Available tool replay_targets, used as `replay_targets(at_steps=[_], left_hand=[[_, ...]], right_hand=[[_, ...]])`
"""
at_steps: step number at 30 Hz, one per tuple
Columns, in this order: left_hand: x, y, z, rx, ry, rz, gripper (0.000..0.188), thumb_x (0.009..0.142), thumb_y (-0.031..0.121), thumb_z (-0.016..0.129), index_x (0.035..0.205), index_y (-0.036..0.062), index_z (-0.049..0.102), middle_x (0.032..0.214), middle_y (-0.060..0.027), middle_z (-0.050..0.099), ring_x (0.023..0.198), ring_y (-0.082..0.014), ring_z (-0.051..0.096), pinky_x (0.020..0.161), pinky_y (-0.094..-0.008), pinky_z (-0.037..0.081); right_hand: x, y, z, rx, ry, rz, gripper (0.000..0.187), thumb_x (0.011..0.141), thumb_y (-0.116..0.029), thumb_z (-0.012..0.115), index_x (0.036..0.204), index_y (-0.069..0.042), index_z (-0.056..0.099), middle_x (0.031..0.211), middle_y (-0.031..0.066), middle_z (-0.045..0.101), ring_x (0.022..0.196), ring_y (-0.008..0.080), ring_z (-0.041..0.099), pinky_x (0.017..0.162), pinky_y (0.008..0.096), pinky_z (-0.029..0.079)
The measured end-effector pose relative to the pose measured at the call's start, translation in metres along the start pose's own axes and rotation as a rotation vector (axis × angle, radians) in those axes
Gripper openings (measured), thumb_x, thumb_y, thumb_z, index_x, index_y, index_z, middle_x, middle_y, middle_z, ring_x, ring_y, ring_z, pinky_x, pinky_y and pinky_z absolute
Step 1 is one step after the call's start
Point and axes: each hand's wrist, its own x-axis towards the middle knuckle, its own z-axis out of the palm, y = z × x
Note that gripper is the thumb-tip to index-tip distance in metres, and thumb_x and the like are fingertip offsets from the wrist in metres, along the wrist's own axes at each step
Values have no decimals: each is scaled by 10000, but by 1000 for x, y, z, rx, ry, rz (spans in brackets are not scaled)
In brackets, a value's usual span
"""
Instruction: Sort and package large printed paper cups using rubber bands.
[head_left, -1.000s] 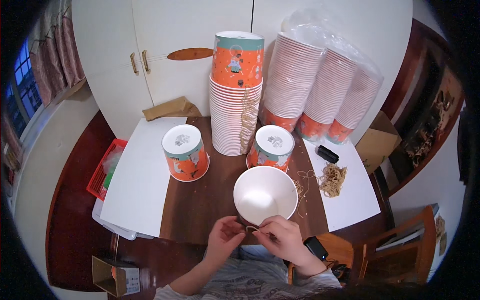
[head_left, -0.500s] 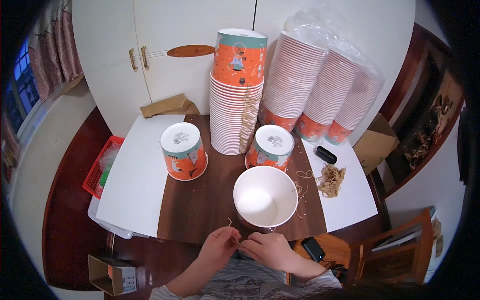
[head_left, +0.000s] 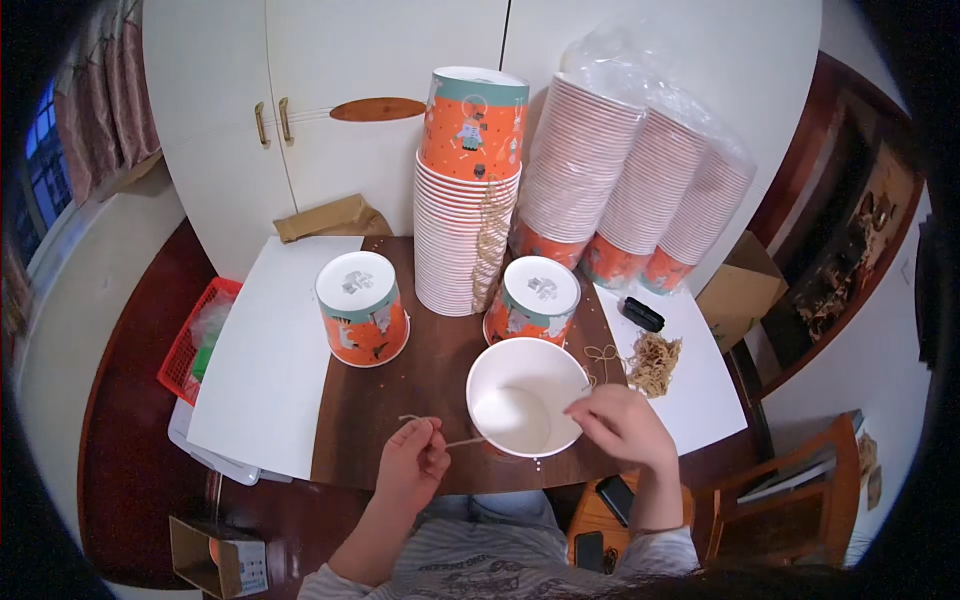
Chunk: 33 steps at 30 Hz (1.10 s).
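A paper tub [head_left: 524,370] stands mouth up near the table's front edge, its white inside showing. My left hand [head_left: 412,462], left of the tub, pinches a thin tan string [head_left: 462,442]. One short end sticks up past my fingers; the other stretch runs right to the tub's side. Over the tub's right rim is my right hand [head_left: 628,428], fingertips pinched together; whatever they hold is too small to make out. Tan string also shows beside those fingers and behind the tub, near a loose bundle of string [head_left: 655,364] on the table's right side.
Two upside-down orange tubs, a left one [head_left: 362,310] and a right one [head_left: 540,295], flank a tall stack of tubs [head_left: 450,240]. Plastic-wrapped stacks [head_left: 640,190] lean at the back right, behind a black object [head_left: 642,314]. A red basket [head_left: 190,350] is far left.
My hands were together in front of the tub and have moved apart. The left shifted left with the string; the right rose to the tub's right rim.
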Motion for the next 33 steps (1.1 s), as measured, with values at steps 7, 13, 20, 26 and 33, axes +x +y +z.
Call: replay_targets(at_steps=[7, 13, 20, 26, 33], left_hand=[[32, 12, -6, 141, 4, 188, 118, 832, 138, 502, 812, 39, 564, 514, 25, 418, 442, -48, 342, 399, -199, 254], [37, 21, -14, 1261, -10, 546, 123, 800, 126, 539, 815, 30, 615, 568, 19, 514, 500, -45, 449, 453, -195, 362], [37, 18, -2, 1672, -45, 777, 109, 746, 170, 565, 796, 87, 614, 694, -67, 597, 597, -210, 570, 532, -303, 445], [44, 16, -12, 1641, -124, 819, 99, 734, 150, 596, 795, 74, 612, 777, -75, 609, 711, -222, 576, 620, -313, 451], [44, 20, -12, 1725, -114, 824, 93, 714, 118, 614, 791, 66, 618, 771, -76, 599, 736, -229, 562, 664, -279, 436]], right_hand=[[51, 31, 31, 39, -196, -52, 136, 745, -111, 510, 818, -46, 604, 775, 87, 607, 666, 249, 575, 576, 324, 453], [64, 45, 55, -45, -693, -18, 234, 790, -277, 473, 828, -101, 623, 769, 117, 601, 704, 295, 568, 650, 392, 433], [74, 29, 60, 144, -637, 120, 288, 828, -332, 440, 906, -104, 598, 775, 140, 597, 725, 318, 565, 664, 398, 431], [74, 21, 58, 278, -776, 306, 313, 843, -344, 430, 867, -90, 612, 748, 93, 609, 665, 219, 584, 625, 332, 443], [68, 26, 62, 255, -720, 67, 297, 824, -331, 493, 795, -67, 624, 681, 61, 601, 628, 154, 569, 584, 269, 428]])
